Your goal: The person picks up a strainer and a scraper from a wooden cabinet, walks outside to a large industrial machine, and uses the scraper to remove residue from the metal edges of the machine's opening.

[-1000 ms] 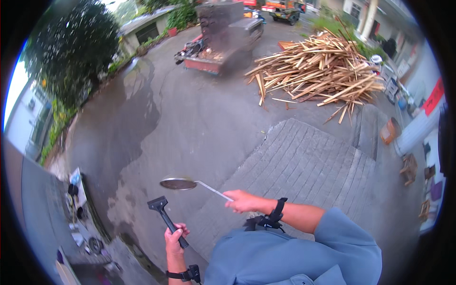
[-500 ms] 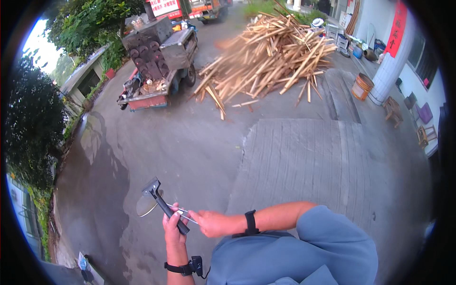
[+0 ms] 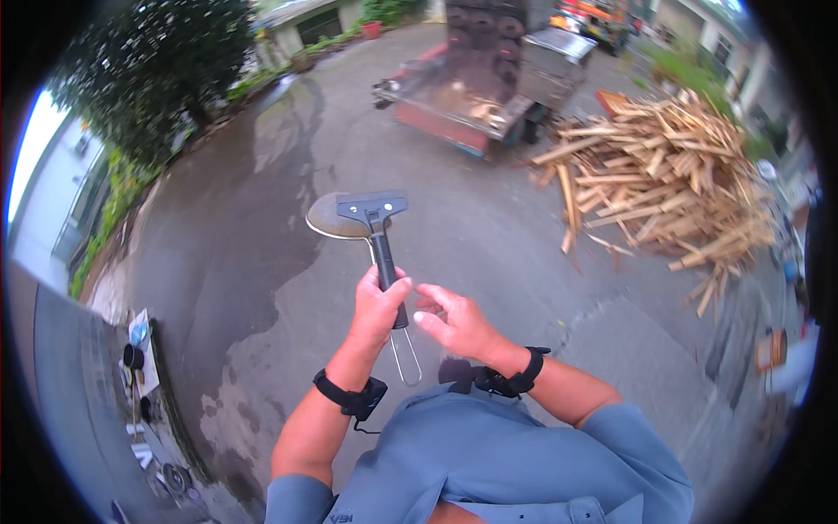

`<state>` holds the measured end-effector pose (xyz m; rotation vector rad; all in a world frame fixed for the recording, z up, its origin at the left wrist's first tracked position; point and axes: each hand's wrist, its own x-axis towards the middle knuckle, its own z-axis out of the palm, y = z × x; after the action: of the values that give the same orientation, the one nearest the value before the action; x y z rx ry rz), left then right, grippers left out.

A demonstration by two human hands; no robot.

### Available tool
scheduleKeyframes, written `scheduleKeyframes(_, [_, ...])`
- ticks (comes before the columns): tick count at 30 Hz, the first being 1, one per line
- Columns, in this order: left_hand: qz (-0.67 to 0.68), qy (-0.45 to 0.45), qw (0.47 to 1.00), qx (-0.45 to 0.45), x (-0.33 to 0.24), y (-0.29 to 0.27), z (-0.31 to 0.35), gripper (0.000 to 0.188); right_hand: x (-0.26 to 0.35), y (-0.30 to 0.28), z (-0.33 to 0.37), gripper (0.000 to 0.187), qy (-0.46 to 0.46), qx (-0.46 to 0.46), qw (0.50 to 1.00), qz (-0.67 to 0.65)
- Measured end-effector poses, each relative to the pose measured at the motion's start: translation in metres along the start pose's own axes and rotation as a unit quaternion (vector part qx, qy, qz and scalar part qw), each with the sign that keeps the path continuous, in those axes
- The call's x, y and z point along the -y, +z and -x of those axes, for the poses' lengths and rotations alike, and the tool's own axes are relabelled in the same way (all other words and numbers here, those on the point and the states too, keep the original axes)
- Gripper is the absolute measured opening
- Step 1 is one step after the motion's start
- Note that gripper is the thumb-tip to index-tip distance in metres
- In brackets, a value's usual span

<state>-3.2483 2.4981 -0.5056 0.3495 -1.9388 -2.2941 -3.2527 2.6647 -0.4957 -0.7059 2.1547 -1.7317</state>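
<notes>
My left hand (image 3: 375,304) is closed around the black handle of a wide-headed scraper (image 3: 382,251) and the wire handle of a strainer. The scraper's flat head points away from me. Behind that head shows the round mesh bowl of the wire strainer (image 3: 329,218), partly hidden by it. The strainer's looped wire end sticks out below my left hand. My right hand (image 3: 458,325) is just to the right of the scraper handle, apart from it, fingers spread and holding nothing.
A three-wheeled cargo cart (image 3: 454,118) with a dark block of round holes stands ahead. A large pile of split wood (image 3: 663,175) lies to its right. At the left edge is a ledge with pans and odds and ends (image 3: 144,354). Wet concrete (image 3: 262,279) spreads left.
My right hand has let go of the strainer's wire handle and opened. The view has turned left, and the scraper and strainer now point more straight ahead in my left hand.
</notes>
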Motion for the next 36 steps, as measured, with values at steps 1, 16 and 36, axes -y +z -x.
scheduleKeyframes(1, [-0.082, 0.036, 0.996, -0.021, 0.009, -0.015, -0.029, 0.015, -0.012, 0.006, -0.038, 0.049, -0.003, 0.02, 1.0, -0.003])
scheduleKeyframes(16, [-0.348, 0.186, 0.913, -0.104, 0.004, -0.217, -0.445, 0.028, -0.114, 0.112, -0.555, 0.031, 0.024, 0.048, 0.996, -0.065])
scheduleKeyframes(36, [-0.198, 0.046, 0.979, -0.028, -0.118, -0.489, -1.062, 0.021, -0.183, 0.093, -1.163, 0.029, -0.044, 0.063, 0.985, 0.155])
